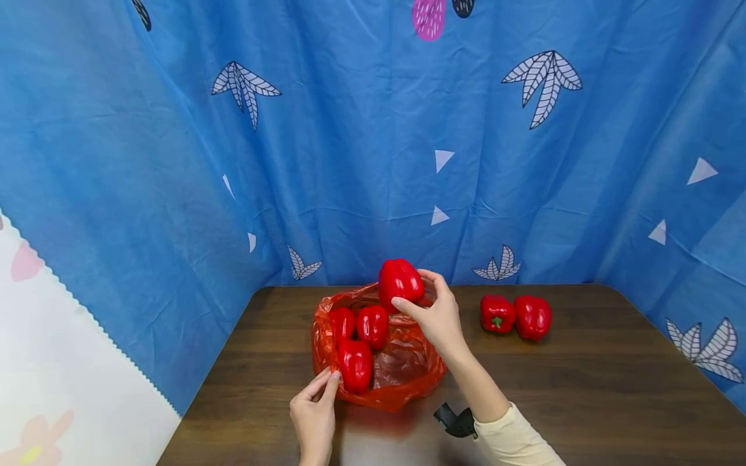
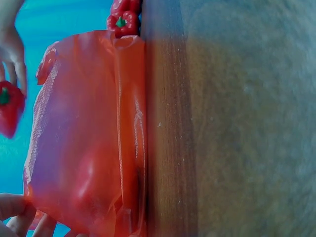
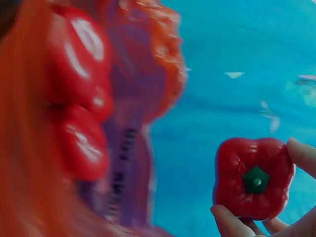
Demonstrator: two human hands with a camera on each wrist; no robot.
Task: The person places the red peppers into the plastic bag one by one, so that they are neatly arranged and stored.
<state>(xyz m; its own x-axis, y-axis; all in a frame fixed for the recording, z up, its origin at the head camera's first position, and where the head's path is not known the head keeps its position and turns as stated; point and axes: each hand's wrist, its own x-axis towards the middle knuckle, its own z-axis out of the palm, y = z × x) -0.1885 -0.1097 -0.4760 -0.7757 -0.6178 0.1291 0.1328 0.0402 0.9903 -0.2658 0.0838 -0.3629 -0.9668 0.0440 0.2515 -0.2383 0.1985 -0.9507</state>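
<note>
My right hand (image 1: 434,317) grips a glossy red bell pepper (image 1: 400,283) above the far right part of an open red plastic bag (image 1: 402,395). In the right wrist view this held bell pepper (image 3: 254,180) turns its green stem to the camera, fingers and thumb at its sides. My left hand (image 1: 317,411) pinches the bag's near left rim between thumb and fingers. Inside the bag lie three more red bell peppers, one at the front (image 1: 355,367) and two behind it. Through the bag's thin wall (image 2: 84,128) a pepper shows dimly in the left wrist view.
Two red bell peppers (image 1: 532,318) sit side by side on the dark wooden table (image 1: 612,388), right of the bag. A black object (image 1: 457,421) shows by the right sleeve. Behind the table hangs a blue patterned curtain (image 1: 373,142); a white cloth (image 1: 70,362) hangs at left.
</note>
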